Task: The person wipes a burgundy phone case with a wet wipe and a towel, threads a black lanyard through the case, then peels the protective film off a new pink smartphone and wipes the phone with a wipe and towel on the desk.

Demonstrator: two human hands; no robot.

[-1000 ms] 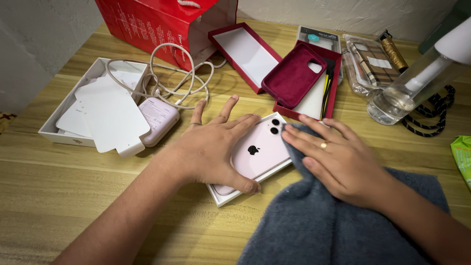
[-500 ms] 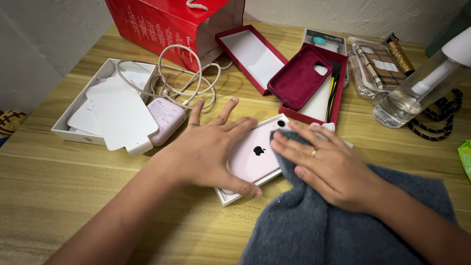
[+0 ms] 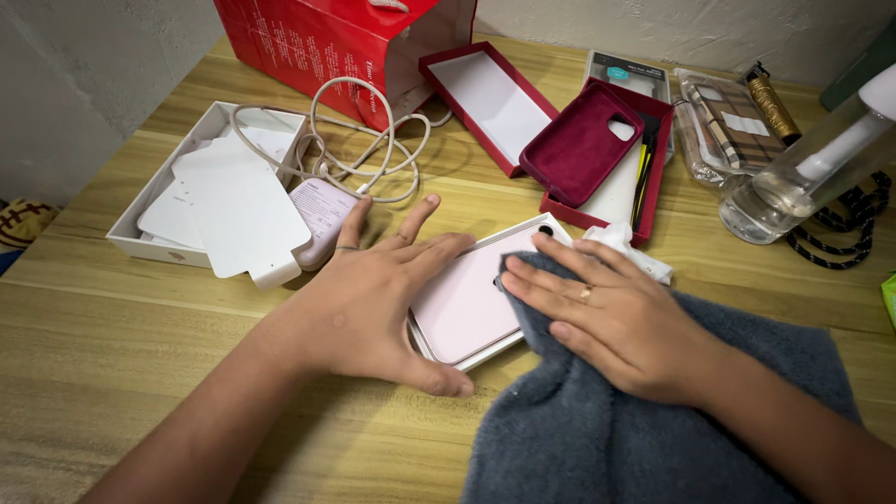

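Head view: a charger [image 3: 320,220], cable [image 3: 359,140] and maroon case [image 3: 581,147] are crowding the worktop [image 3: 140,373]. The left hand [image 3: 373,299], spread flat, is steadying the pink phone [image 3: 462,308]; the right hand [image 3: 607,317], fingers flat, is pressing a grey towel [image 3: 607,439] onto it.

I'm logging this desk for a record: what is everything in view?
phone: 1, pink, face down on a white box lid, centre
towel: 1, grey, lower right, over the phone's edge
phone case: 1, maroon, in a red box
red lid: 1, white inside, top centre
gift bag: 1, red, top
cable: 1, white, coiled
charger: 1, pale pink
white box: 1, left, holding cards
bottle: 1, clear, right
table: 1, wooden
left hand: steadies the phone
right hand: presses the towel
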